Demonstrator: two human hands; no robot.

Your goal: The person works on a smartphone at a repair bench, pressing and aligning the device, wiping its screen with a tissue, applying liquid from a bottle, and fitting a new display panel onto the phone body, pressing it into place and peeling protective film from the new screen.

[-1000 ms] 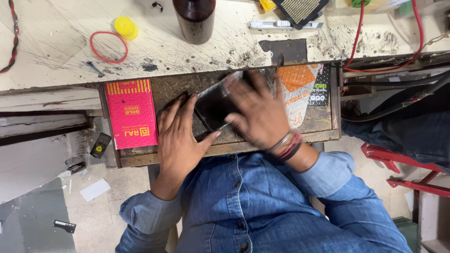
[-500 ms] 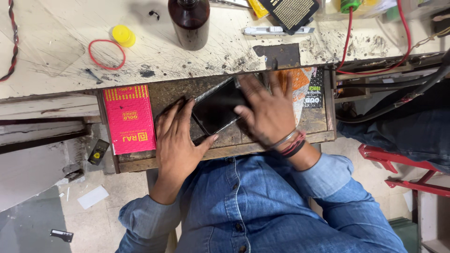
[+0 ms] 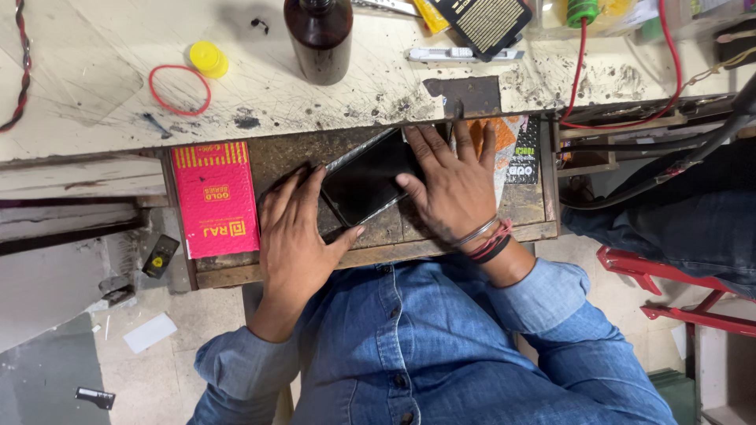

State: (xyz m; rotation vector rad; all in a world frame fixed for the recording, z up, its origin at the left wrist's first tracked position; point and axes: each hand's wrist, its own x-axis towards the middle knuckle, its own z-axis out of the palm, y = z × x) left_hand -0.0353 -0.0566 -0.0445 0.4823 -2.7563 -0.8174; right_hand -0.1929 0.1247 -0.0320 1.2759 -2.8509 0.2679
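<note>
A dark phone (image 3: pixel 368 182) lies tilted in an open wooden drawer (image 3: pixel 378 252) under the edge of the counter (image 3: pixel 94 86). The left hand (image 3: pixel 295 236) lies flat in the drawer, fingers spread, with its fingertips at the left side of the phone and its thumb at the lower corner. The right hand (image 3: pixel 450 185) is also open and flat, with its fingers spread; its thumb rests on the right part of the phone. Neither hand closes around the phone, they only press or touch it. Bangles and threads (image 3: pixel 488 240) are on the right wrist. A pink packet (image 3: pixel 216 201) lies at the left end of the drawer, apart from the phone. On the counter above stand a brown bottle (image 3: pixel 319 35), a yellow cap (image 3: pixel 206 57) and a red rubber band (image 3: pixel 179 90) just beside the cap. A red wire (image 3: pixel 579 71) runs down at the right.
</note>
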